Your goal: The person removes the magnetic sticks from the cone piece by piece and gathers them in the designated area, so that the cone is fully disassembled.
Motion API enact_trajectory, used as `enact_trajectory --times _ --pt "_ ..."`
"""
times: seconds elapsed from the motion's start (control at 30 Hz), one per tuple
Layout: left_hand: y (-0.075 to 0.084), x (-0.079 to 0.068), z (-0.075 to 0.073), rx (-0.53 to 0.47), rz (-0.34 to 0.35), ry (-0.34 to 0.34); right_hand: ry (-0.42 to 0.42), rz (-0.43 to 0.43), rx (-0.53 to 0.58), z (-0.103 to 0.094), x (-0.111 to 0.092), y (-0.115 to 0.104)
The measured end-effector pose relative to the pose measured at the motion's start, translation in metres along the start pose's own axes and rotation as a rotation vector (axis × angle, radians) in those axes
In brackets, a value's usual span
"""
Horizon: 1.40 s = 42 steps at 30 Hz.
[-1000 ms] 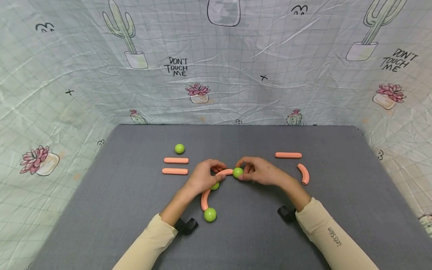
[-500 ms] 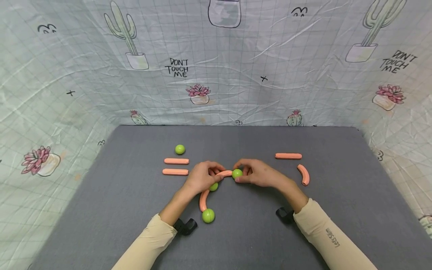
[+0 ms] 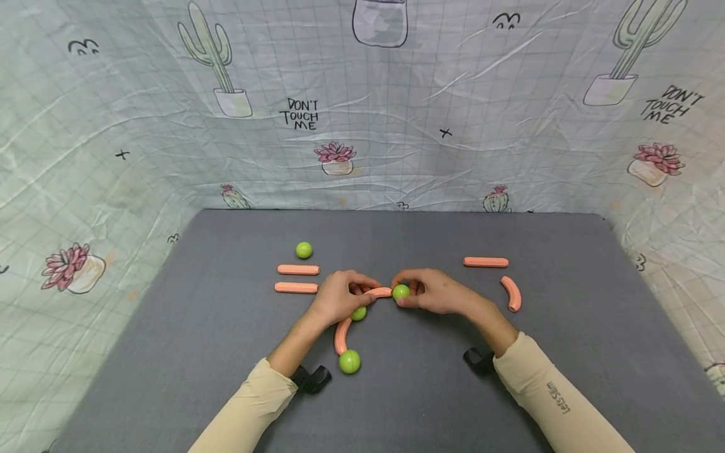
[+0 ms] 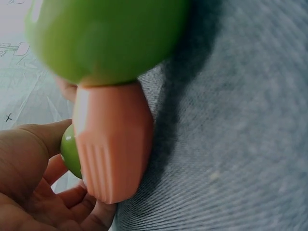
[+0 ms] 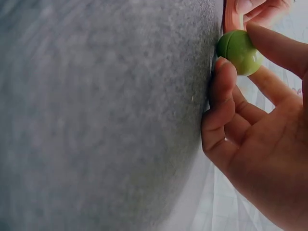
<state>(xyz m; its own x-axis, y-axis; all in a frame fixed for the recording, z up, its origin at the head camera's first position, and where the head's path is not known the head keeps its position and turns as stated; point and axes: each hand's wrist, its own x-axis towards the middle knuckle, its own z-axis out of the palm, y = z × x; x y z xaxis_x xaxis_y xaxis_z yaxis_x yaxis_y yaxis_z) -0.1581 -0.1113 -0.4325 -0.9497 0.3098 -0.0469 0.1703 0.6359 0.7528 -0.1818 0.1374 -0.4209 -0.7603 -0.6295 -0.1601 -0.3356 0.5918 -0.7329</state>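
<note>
In the head view, my left hand (image 3: 342, 297) pinches a curved orange rod (image 3: 382, 292) between thumb and fingers. My right hand (image 3: 438, 291) holds a green ball (image 3: 401, 292) against the rod's right end; the right wrist view shows thumb and fingers around this green ball (image 5: 240, 53). Below the left hand, another green ball (image 3: 359, 313), partly covered, joins a second curved orange rod (image 3: 341, 336). At that rod's lower end is a third green ball (image 3: 349, 362). Close up in the left wrist view are an orange rod (image 4: 113, 144) and the large green ball (image 4: 106, 38) touching it.
On the grey table (image 3: 419, 402), left of the hands, lie two straight orange rods, an upper rod (image 3: 298, 270) and a lower rod (image 3: 296, 287), with a loose green ball (image 3: 304, 250) behind. To the right are a straight rod (image 3: 486, 262) and a curved rod (image 3: 511, 294).
Both hands keep their holds. The joined rods and balls have shifted very slightly left on the table along with the hands; the loose pieces lie where they were.
</note>
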Motion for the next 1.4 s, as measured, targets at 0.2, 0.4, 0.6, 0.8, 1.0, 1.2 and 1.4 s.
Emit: enact_trajectory --times 0.2,0.4,0.6,0.8,1.0,1.2,1.4 --pt "-0.001 -0.001 0.0 -0.027 -0.021 -0.006 -0.026 0.022 0.04 -0.003 -0.002 0.003" --pt "-0.003 -0.001 0.0 -0.022 -0.027 -0.017 -0.028 0.03 0.077 -0.006 -0.002 0.004" --pt "-0.001 -0.008 -0.002 -0.021 -0.017 -0.04 0.023 0.023 0.098 -0.007 0.0 0.004" --pt "-0.002 -0.018 -0.006 -0.064 -0.028 -0.069 0.067 0.002 0.089 -0.007 0.004 0.004" --pt "-0.006 -0.024 -0.01 -0.073 -0.025 -0.086 0.09 -0.015 0.076 -0.005 0.009 0.003" --pt "-0.007 -0.026 -0.013 -0.043 -0.014 -0.092 0.097 -0.044 0.079 -0.007 0.017 0.0" --pt "-0.009 -0.03 -0.013 -0.037 0.002 -0.071 0.133 -0.054 0.033 -0.009 0.025 -0.001"
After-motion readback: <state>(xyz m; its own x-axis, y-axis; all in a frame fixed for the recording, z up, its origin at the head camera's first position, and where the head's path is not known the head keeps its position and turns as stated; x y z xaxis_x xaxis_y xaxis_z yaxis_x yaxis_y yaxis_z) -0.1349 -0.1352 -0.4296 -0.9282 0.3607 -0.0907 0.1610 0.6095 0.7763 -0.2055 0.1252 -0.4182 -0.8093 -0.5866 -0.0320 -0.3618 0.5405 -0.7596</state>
